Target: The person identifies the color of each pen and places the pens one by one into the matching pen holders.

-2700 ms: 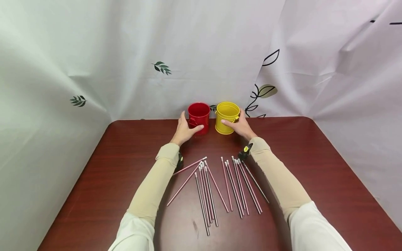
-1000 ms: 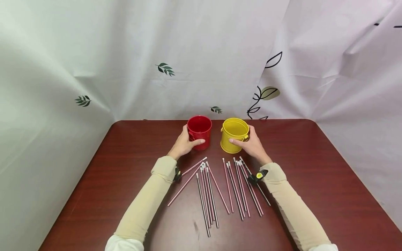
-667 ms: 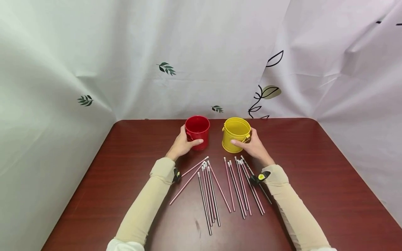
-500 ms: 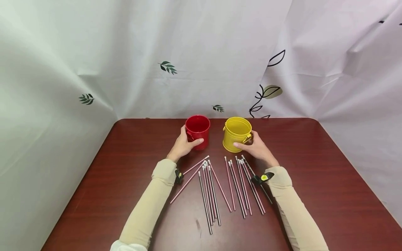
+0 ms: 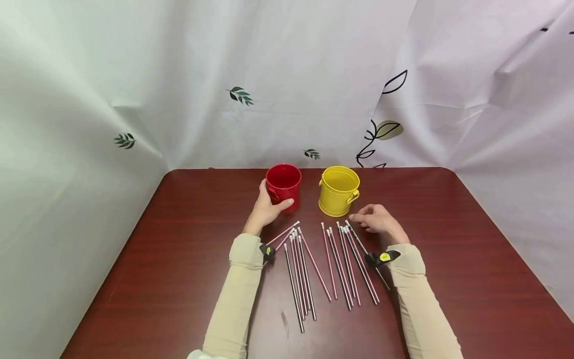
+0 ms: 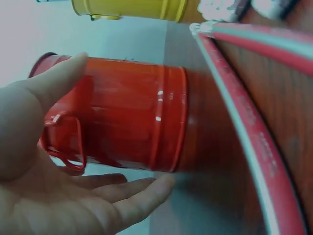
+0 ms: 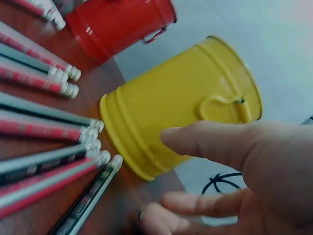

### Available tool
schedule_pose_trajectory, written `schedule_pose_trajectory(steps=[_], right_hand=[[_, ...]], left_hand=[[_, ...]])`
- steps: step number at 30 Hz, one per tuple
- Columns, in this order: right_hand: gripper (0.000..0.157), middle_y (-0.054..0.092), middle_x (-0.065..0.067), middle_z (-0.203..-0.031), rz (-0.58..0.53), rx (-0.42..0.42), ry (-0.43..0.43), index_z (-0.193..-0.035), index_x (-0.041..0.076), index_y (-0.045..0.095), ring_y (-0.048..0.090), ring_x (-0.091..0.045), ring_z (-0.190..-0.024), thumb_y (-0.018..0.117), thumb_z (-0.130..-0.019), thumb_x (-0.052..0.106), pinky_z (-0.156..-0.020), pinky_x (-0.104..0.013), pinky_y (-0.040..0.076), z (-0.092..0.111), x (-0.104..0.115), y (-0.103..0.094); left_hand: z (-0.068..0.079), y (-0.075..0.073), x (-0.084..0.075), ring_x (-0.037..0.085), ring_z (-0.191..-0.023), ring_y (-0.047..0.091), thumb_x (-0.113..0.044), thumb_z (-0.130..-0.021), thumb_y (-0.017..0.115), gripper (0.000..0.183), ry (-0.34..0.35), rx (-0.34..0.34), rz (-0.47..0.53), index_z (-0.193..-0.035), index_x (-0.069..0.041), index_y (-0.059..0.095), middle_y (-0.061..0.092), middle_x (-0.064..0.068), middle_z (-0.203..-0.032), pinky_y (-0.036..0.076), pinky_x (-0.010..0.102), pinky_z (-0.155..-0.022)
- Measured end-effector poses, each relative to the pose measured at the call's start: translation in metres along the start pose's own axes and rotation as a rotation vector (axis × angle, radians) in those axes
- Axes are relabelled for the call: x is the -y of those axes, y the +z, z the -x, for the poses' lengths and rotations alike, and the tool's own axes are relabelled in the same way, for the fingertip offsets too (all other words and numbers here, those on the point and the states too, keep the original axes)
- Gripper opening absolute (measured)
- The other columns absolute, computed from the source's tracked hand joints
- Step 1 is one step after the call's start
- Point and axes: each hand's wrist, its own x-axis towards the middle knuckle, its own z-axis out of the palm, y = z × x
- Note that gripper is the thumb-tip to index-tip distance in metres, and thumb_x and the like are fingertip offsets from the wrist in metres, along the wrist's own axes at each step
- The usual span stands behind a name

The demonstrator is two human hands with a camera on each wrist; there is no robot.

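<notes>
My left hand (image 5: pixel 263 212) is around the left side of the small red bucket (image 5: pixel 287 192). In the left wrist view its thumb overlaps the bucket's side, while its fairly straight fingers (image 6: pixel 142 200) lie spread along the other side. A small yellow bucket (image 5: pixel 337 196) stands upright to the right, nothing touching it in the head view. My right hand (image 5: pixel 376 219) is just in front and to the right of it, fingers loosely bent, thumb apart and nothing held. Beneath that hand lies a black pencil (image 7: pixel 93 196), its eraser end close to the yellow bucket.
Several pink and black pencils lie in a left group (image 5: pixel 293 288) and a right group (image 5: pixel 340 269), eraser ends toward the buckets. The dark red-brown table (image 5: pixel 179 239) ends at a white curtain (image 5: pixel 287 75) with leaf prints.
Both buckets came nearer from the table's far edge, held by the hands. Since half a second ago my right hand let go of the yellow bucket and moved down and right; the left hand loosened.
</notes>
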Motion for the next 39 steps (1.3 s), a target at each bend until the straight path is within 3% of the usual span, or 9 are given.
schedule_pose_trajectory(steps=[4,7,13,20,23,25,29,34,39], right_hand=[[0.023,0.057,-0.006,-0.083,0.013,0.005,-0.036,-0.092,0.000,0.058,0.054,-0.018,-0.074,0.066,-0.082,0.019,-0.065,-0.026,0.049,-0.001,-0.001,0.001],[0.017,0.058,-0.006,-0.079,0.024,0.024,-0.055,-0.088,0.000,0.060,0.054,-0.017,-0.072,0.065,-0.081,0.015,-0.064,-0.026,0.049,-0.001,0.000,0.002],[0.021,0.059,-0.003,-0.074,-0.013,0.064,-0.034,-0.087,0.000,0.060,0.055,-0.013,-0.070,0.065,-0.083,0.021,-0.063,-0.026,0.050,-0.003,-0.001,0.006],[0.033,0.042,0.005,-0.054,-0.028,0.105,0.035,-0.061,0.011,0.050,0.044,-0.011,-0.058,0.066,-0.082,0.031,-0.059,-0.026,0.047,-0.003,0.009,0.013],[0.039,0.039,0.005,-0.052,-0.012,0.104,0.058,-0.056,0.014,0.042,0.043,-0.011,-0.055,0.066,-0.082,0.030,-0.058,-0.026,0.047,-0.002,0.011,0.014],[0.034,0.043,0.004,-0.055,0.007,0.090,0.059,-0.058,0.012,0.047,0.046,-0.011,-0.056,0.066,-0.082,0.027,-0.056,-0.025,0.047,-0.003,0.009,0.015],[0.018,0.048,0.002,-0.061,0.021,0.084,-0.010,-0.070,0.005,0.058,0.049,-0.011,-0.060,0.063,-0.081,0.017,-0.056,-0.023,0.046,-0.004,0.007,0.016],[0.007,0.044,0.000,-0.060,0.048,0.112,-0.119,-0.070,0.003,0.055,0.042,-0.013,-0.057,0.054,-0.077,0.002,-0.052,-0.023,0.037,-0.002,0.000,0.013],[0.004,0.053,-0.002,-0.066,0.181,0.124,-0.204,-0.075,0.003,0.061,0.047,-0.016,-0.062,0.060,-0.077,0.006,-0.056,-0.026,0.040,-0.001,-0.002,0.010]], left_hand=[[0.000,0.000,-0.008,0.027,-0.126,0.033,-0.032,-0.075,0.073,0.095,0.024,-0.056,0.012,-0.144,-0.016,0.010,0.033,0.009,-0.141,0.039,0.047,-0.098],[0.001,0.002,-0.010,0.027,-0.125,0.034,-0.032,-0.074,0.074,0.094,0.028,-0.082,0.027,-0.144,-0.016,0.012,0.034,0.008,-0.140,0.042,0.047,-0.095],[0.000,0.007,-0.004,0.024,-0.122,0.037,-0.035,-0.073,0.075,0.093,0.048,-0.144,0.034,-0.143,-0.020,0.016,0.038,0.005,-0.137,0.045,0.044,-0.092],[-0.005,0.002,-0.001,0.023,-0.123,0.036,-0.038,-0.074,0.074,0.091,0.055,-0.110,0.041,-0.143,-0.020,0.017,0.037,0.004,-0.137,0.044,0.044,-0.093],[-0.005,0.005,0.001,0.023,-0.123,0.037,-0.038,-0.075,0.073,0.091,0.060,-0.108,0.039,-0.143,-0.019,0.016,0.038,0.004,-0.137,0.043,0.043,-0.094],[-0.004,0.008,0.001,0.023,-0.122,0.037,-0.039,-0.074,0.073,0.092,0.054,-0.113,0.042,-0.143,-0.019,0.016,0.038,0.004,-0.136,0.044,0.044,-0.094],[-0.004,0.008,0.000,0.023,-0.122,0.037,-0.038,-0.073,0.074,0.092,0.047,-0.140,0.046,-0.143,-0.020,0.017,0.039,0.004,-0.136,0.045,0.044,-0.092],[-0.003,0.009,-0.001,0.023,-0.122,0.036,-0.037,-0.073,0.074,0.093,0.035,-0.132,0.051,-0.143,-0.020,0.015,0.038,0.004,-0.137,0.046,0.044,-0.091],[-0.002,0.010,-0.002,0.022,-0.123,0.035,-0.037,-0.073,0.074,0.094,0.009,-0.115,0.061,-0.144,-0.022,0.015,0.036,0.002,-0.138,0.047,0.044,-0.090]])
